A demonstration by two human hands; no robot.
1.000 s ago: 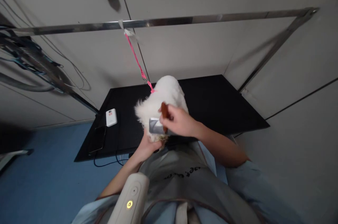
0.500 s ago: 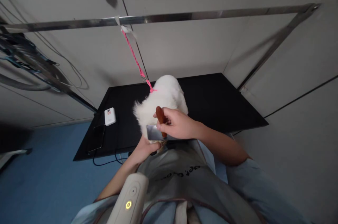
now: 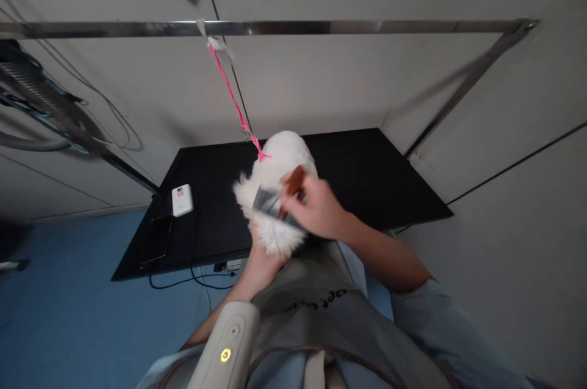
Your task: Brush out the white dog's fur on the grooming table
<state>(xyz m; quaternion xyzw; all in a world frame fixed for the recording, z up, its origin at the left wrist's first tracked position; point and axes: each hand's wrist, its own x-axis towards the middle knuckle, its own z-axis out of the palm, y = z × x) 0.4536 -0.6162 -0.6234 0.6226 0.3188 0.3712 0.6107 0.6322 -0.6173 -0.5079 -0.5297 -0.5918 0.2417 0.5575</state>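
White, furry animal [image 3: 288, 153] on the flat black table [image 3: 367, 184] looks partly brushed, shaggy and maybe undone above the left hand [image 3: 266, 262], whose grip I cannot tell, smooth nearer the table's back, with the right hand [image 3: 320, 207] gripping a grey, brown-handled brush [image 3: 266, 201].

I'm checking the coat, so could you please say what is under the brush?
White fur shows around the brush; the patch directly beneath it is covered and cannot be seen.

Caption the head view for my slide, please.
Right hand holding a brush over white fur, left hand at the fur's edge.
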